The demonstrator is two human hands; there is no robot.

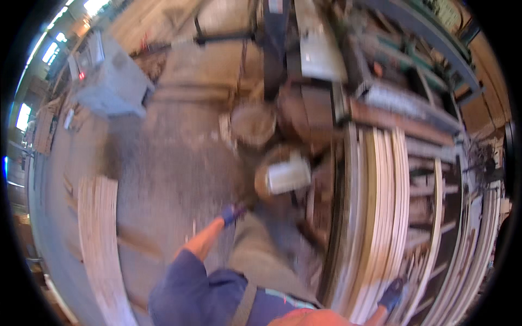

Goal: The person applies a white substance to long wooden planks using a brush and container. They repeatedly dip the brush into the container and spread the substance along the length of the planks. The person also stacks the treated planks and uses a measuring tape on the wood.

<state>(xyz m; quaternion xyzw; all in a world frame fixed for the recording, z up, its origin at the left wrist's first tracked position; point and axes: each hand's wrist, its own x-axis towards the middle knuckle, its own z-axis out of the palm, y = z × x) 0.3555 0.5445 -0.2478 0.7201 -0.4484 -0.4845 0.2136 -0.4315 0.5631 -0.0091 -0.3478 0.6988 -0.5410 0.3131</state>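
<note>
My left hand [234, 213], in a dark blue glove, hangs in front of my leg above the floor, smeared by motion. I cannot make out its fingers or anything in them. Off to the right, my gloved right hand [392, 293] is beside a long stack of pale wooden boards [380, 201], over the right edge of that stack. Whether it touches the boards cannot be told. Its fingers are too blurred to read. A single narrow pale board [435, 217] lies across a slatted rack just right of the stack.
Another stack of boards [100, 233] lies on the left. Ahead stand a grey machine cabinet [114, 81], a round container [253, 124] and a pale box-shaped object [289, 176]. Metal machine framing [402, 117] crosses the far right.
</note>
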